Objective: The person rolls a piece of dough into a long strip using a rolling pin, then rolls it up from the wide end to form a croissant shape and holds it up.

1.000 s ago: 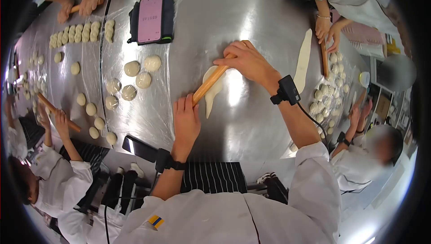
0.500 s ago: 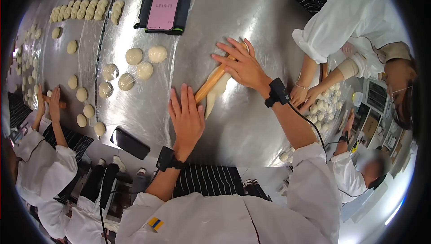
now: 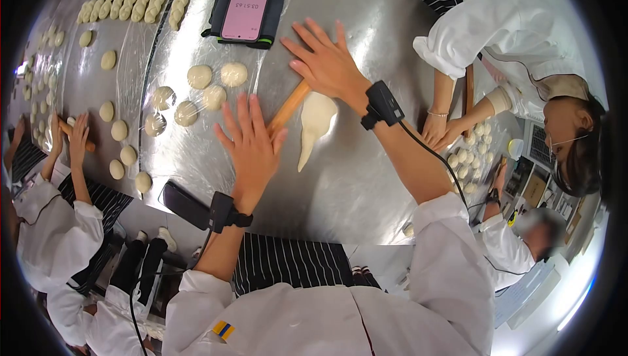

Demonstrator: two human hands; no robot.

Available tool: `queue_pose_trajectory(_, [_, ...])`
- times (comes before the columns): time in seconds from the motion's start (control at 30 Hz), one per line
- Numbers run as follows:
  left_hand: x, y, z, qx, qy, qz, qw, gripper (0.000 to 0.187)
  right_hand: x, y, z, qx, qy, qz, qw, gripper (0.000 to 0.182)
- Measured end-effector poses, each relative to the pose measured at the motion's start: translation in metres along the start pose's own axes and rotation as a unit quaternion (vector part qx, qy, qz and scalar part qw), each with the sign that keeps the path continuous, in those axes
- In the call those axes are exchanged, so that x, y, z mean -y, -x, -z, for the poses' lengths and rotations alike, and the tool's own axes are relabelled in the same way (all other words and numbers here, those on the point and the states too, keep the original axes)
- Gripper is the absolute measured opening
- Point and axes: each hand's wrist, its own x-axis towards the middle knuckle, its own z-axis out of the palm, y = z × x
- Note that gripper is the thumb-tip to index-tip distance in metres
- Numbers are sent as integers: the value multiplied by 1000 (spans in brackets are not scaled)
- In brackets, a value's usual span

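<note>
Rolled past the tapered dough strip [image 3: 315, 124], rolling pin [image 3: 288, 108] lies above.

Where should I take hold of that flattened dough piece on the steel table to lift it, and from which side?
Probably at the wide rounded end of the dough piece, which lies bare just below the rolling pin. Come from the right hand side, where the steel table is bare. The near tail tapers to a thin point and may stretch. Both hands lie open, palms flat on the pin.

The counter [image 3: 366, 16] is glossy, smooth steel. On it lie a matt wooden rolling pin [image 3: 288, 107] and soft, pale dough [image 3: 315, 120]. Left of the pin, clear plastic film [image 3: 196, 153] shines.
</note>
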Motion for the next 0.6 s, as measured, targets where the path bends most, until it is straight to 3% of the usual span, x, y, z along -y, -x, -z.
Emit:
queue_pose_trajectory(0.07, [-1,-6,13,46,38,-33,998,68,-6,-11,6,-2,-24,18,1000,42])
queue_pose_trajectory(0.33, [5,-26,8,36,89,-96,991,46,-36,29,40,77,-56,65,993,33])
queue_pose_trajectory(0.4, [1,-43,29,45,121,-123,984,45,-40,49,49,88,-80,2,993,40])
queue_pose_trajectory(0.43, [-2,-54,46,22,104,-178,978,44,-35,65,59,87,-80,-5,993,40])
queue_pose_trajectory(0.5, [-7,-78,59,0,87,-242,966,43,-8,104,85,-20,-9,-97,995,46])
queue_pose_trajectory(0.57, [-3,-111,56,3,110,-351,930,39,37,148,87,12,-24,-229,973,46])
queue_pose_trajectory(0.6, [-4,-127,51,6,112,-359,926,39,62,167,81,-1,-85,-265,960,46])
